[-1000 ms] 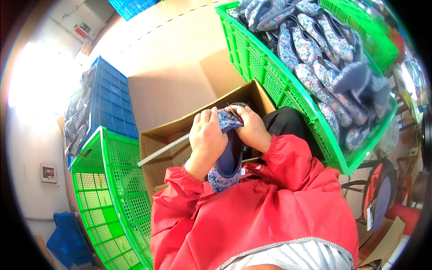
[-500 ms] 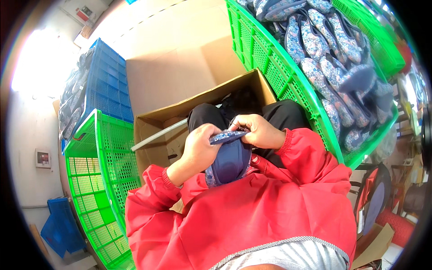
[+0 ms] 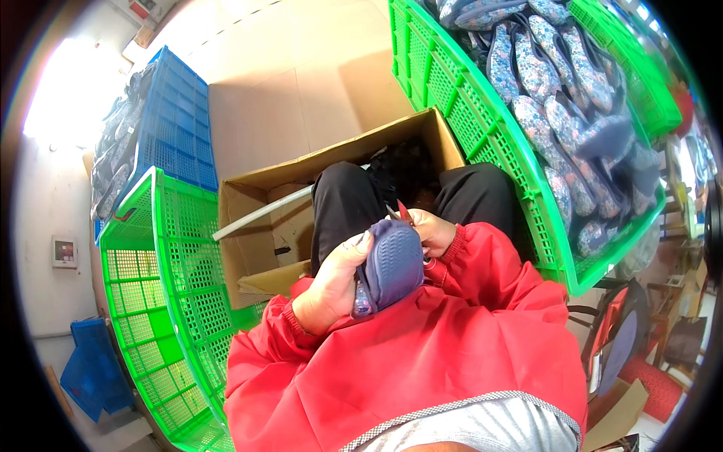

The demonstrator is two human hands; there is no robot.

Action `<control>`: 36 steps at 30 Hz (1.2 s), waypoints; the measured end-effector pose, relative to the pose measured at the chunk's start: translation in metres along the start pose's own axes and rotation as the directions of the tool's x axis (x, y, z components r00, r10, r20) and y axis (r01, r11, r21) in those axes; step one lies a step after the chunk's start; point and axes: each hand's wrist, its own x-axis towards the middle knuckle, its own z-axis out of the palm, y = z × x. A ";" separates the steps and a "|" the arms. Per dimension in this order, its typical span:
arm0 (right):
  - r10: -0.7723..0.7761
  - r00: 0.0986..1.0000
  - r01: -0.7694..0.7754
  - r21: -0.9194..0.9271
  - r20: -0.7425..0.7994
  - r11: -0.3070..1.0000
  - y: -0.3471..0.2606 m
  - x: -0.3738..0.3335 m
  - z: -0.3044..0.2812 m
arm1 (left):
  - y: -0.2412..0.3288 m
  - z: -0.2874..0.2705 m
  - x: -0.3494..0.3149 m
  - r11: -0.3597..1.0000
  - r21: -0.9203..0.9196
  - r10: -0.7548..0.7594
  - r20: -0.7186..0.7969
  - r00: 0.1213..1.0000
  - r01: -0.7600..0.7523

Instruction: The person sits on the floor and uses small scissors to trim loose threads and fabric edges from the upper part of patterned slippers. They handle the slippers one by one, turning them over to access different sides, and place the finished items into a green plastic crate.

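A navy slipper (image 3: 396, 264) with a ribbed sole and a floral fabric edge is held upright above my lap. My left hand (image 3: 337, 280) grips its left side, thumb near the top. At the slipper's upper right, my right hand (image 3: 432, 230) is closed around small thread snips (image 3: 403, 214), whose dark pointed blades and red part stick up beyond the fingers. Part of the right hand's fingers is hidden behind the slipper.
An open cardboard box (image 3: 248, 197) with a pale rod (image 3: 263, 213) lies beyond my knees. At right stands a green crate (image 3: 482, 117) full of floral slippers (image 3: 553, 113). Another green crate (image 3: 188, 256) and a loaded blue crate (image 3: 177, 120) stand left.
The slipper has turned so its ribbed sole faces up. My right hand has left its top edge and shows the snips. My left hand has slid down its side.
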 end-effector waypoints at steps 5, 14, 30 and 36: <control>-0.104 0.986 0.111 0.049 -0.127 0.993 0.014 0.025 0.006 | 0.000 0.018 0.002 0.987 -0.145 -0.055 0.087 0.995 0.068; -0.402 0.793 0.340 -0.215 -0.458 0.916 0.035 0.044 0.000 | -0.014 -0.009 0.028 0.876 0.062 0.470 0.107 0.876 -0.478; -0.110 0.957 0.104 -0.037 -0.269 0.994 0.038 0.023 0.001 | 0.020 -0.024 0.031 0.595 0.523 0.731 -0.038 0.681 -0.610; -0.201 0.918 0.105 -0.280 -0.342 0.954 0.031 0.028 0.015 | 0.021 -0.038 0.034 0.573 0.588 0.748 -0.093 0.657 -0.570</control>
